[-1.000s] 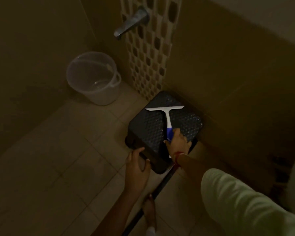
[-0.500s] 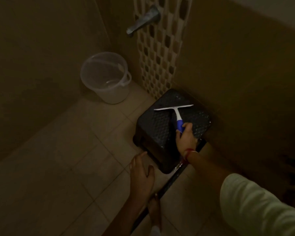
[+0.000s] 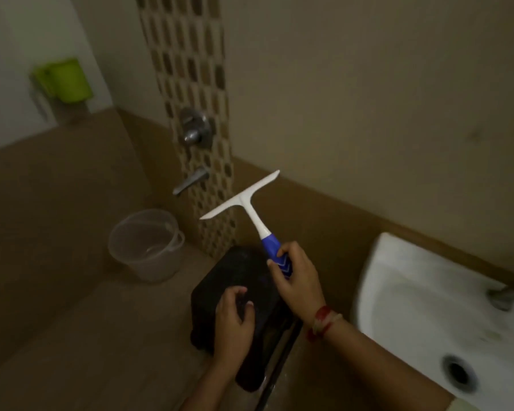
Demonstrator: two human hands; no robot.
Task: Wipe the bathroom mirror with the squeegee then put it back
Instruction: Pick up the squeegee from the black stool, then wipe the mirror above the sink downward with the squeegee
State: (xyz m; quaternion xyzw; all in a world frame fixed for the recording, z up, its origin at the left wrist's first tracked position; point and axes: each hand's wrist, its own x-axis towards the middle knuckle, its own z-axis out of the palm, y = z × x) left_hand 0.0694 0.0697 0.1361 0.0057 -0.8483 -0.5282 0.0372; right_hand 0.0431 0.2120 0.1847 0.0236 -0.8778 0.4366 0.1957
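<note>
above the black stool [image 3: 217, 280], right hand [image 3: 297, 280] grips the squeegee [image 3: 245, 203]; left hand [image 3: 235, 321] loosely curled, empty.

The right hand [image 3: 294, 277] is gripping the blue handle of a white plastic squeegee [image 3: 244, 203], while the left hand [image 3: 233, 324] is hanging lower, fingers loosely curled.

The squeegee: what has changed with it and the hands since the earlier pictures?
The right hand, which already gripped the blue handle, has lifted the squeegee up off the black stool. The left hand let go of the stool's edge and now hangs over its top, holding nothing. The stool and the bucket stayed in place.
</note>
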